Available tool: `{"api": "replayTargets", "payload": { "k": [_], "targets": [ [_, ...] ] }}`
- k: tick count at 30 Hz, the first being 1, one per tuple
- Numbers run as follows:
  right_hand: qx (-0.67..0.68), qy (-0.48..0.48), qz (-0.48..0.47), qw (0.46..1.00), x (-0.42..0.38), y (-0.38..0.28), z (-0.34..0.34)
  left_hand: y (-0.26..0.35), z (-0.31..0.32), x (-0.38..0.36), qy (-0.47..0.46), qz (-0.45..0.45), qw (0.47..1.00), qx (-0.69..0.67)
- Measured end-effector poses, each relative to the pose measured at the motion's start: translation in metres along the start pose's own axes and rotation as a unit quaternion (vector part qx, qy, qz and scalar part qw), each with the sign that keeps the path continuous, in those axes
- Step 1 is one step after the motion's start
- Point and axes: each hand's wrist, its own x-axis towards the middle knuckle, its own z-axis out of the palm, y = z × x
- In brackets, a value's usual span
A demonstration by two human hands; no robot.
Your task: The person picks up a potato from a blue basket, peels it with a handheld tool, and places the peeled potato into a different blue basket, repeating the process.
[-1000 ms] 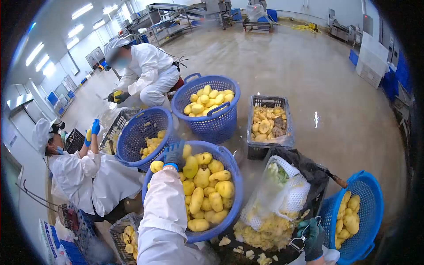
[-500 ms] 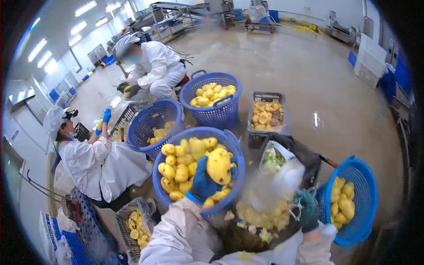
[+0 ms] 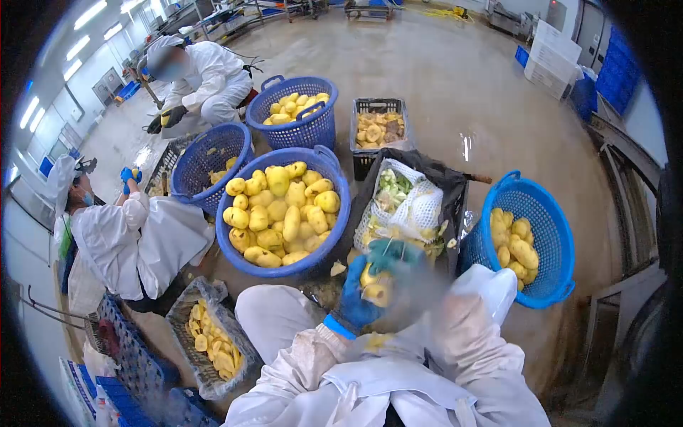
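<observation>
My left hand (image 3: 356, 299), in a blue glove, holds a yellow potato-like piece (image 3: 376, 286) above my lap. At its upper right is my right hand (image 3: 395, 256), in a green glove, its fingers closed round a thin metal tool (image 3: 388, 246) against the piece. A blurred patch hides part of both. Just ahead stands a blue basket (image 3: 222, 242) full of yellow potato-like produce (image 3: 276, 213). Beyond my hands, a dark-lined crate (image 3: 455, 186) holds white foam netting (image 3: 421, 213) and pale green scraps (image 3: 393, 191).
A bright blue basket (image 3: 558, 235) with yellow produce stands right. Two more blue baskets (image 3: 313, 128) and a black crate (image 3: 361, 160) stand beyond. A crate of cut pieces (image 3: 245, 356) lies left. Two people in white, one seated (image 3: 117, 242), one crouching (image 3: 210, 75), are at the left.
My left hand has moved from over the full basket to above my lap with the yellow piece. My right hand has come in to meet it with the tool. The view has tilted down and shifted.
</observation>
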Motion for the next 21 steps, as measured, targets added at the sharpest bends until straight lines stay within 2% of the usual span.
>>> {"api": "replayTargets", "payload": {
  "k": [1, 3, 6, 7, 8, 9, 10, 12, 13, 14, 15, 17, 19, 21],
  "targets": [
    [-0.007, 0.048, -0.037, 0.998, 0.008, 0.015, -0.012, -0.004, -0.004, -0.005, 0.044, 0.011, 0.997, 0.061],
    [-0.024, 0.138, -0.112, 0.984, 0.020, 0.038, -0.047, -0.005, -0.020, -0.004, 0.057, -0.058, 0.993, -0.085],
    [0.060, 0.165, -0.054, 0.983, 0.009, 0.007, -0.044, -0.001, -0.011, -0.014, -0.003, 0.033, 0.994, 0.103],
    [0.031, 0.108, -0.073, 0.991, 0.000, 0.007, -0.034, -0.004, -0.009, -0.016, -0.021, 0.086, 0.977, 0.196],
    [0.001, 0.053, -0.090, 0.995, -0.013, 0.012, -0.015, -0.006, -0.006, -0.018, -0.030, 0.141, 0.948, 0.285],
    [-0.030, -0.002, -0.110, 0.994, -0.018, 0.011, 0.001, -0.007, -0.004, -0.015, -0.041, 0.219, 0.888, 0.402],
    [0.018, -0.024, -0.056, 0.998, -0.018, -0.002, 0.015, -0.009, -0.002, -0.015, -0.050, 0.293, 0.808, 0.510],
    [0.041, 0.087, -0.051, 0.994, -0.005, 0.019, -0.010, -0.013, 0.004, -0.020, 0.000, 0.186, 0.925, 0.332],
    [0.051, 0.138, -0.049, 0.988, 0.002, 0.024, -0.027, -0.010, 0.004, -0.018, -0.016, 0.120, 0.970, 0.211],
    [-0.132, 0.136, -0.147, 0.971, 0.004, 0.015, -0.044, -0.007, 0.003, -0.016, -0.015, 0.053, 0.996, 0.070],
    [-0.100, 0.100, -0.136, 0.981, -0.001, 0.007, -0.036, -0.004, 0.003, -0.015, 0.004, -0.010, 0.998, -0.061],
    [-0.087, 0.052, -0.138, 0.985, -0.010, 0.005, -0.020, 0.001, 0.012, -0.014, 0.053, -0.101, 0.983, -0.142],
    [-0.123, 0.028, -0.168, 0.978, -0.014, 0.019, -0.015, -0.008, -0.008, -0.004, 0.042, -0.134, 0.979, -0.148],
    [0.048, 0.100, -0.054, 0.992, 0.001, 0.040, -0.039, -0.011, -0.025, -0.006, 0.048, -0.146, 0.980, -0.126]
  ]
}}
